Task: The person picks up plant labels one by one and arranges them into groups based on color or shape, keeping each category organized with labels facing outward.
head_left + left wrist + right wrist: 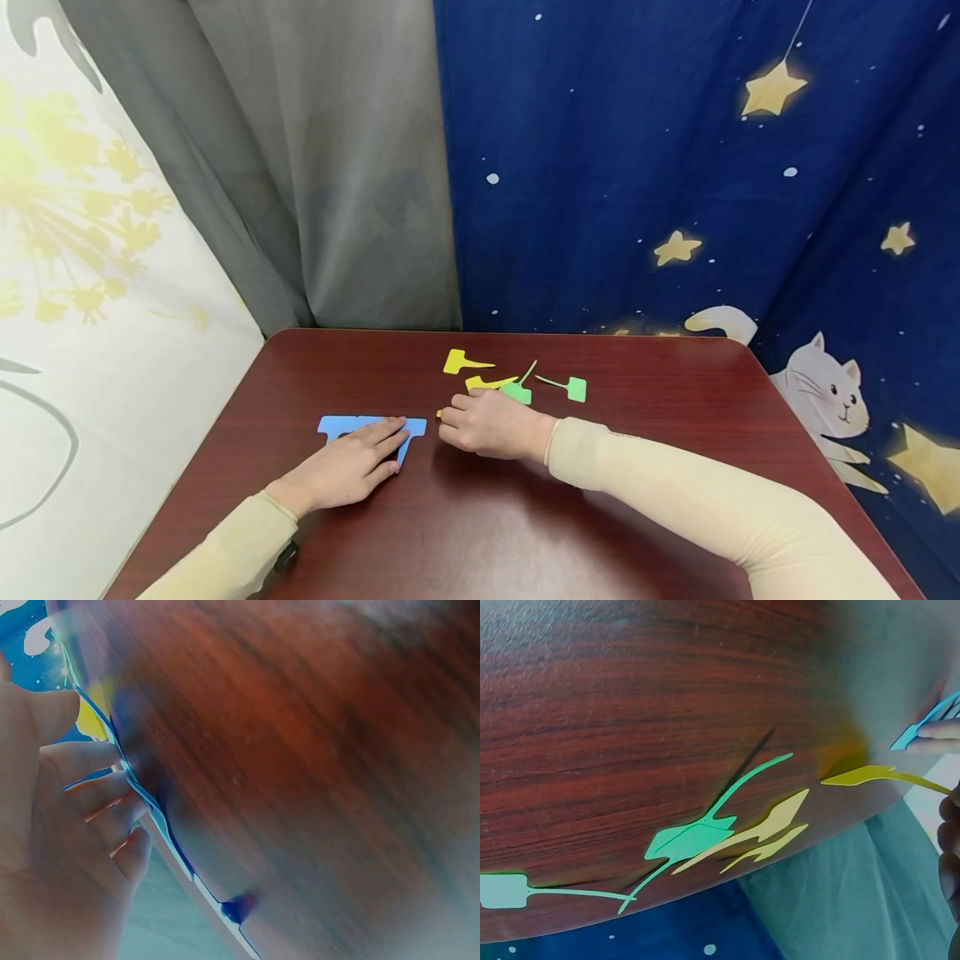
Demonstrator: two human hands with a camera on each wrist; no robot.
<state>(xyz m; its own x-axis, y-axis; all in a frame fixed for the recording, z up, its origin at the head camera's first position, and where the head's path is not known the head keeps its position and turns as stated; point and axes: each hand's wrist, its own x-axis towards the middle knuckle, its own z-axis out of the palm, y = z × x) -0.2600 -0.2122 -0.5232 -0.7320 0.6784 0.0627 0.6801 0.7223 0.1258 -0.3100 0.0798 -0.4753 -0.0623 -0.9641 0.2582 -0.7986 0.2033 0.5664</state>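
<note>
Blue T-shaped plant labels point(339, 424) lie side by side on the table, their heads forming a band. Across them rests my left hand point(347, 468), fingers straight and spread, hiding part of the stems. To its right, my right hand point(491, 427) pinches a yellow plant label point(866, 774) by its stem. The head of that label points toward the blue ones and sits low over the tabletop. In the left wrist view, the left fingers point(94, 757) meet the edge of the blue labels point(171, 838), with yellow showing behind.
Beyond the right hand lie two more yellow labels point(454, 362) and several green labels point(576, 389), some overlapping. The dark red wooden table point(660, 375) ends at a grey curtain point(375, 167) and a blue starry curtain point(585, 167).
</note>
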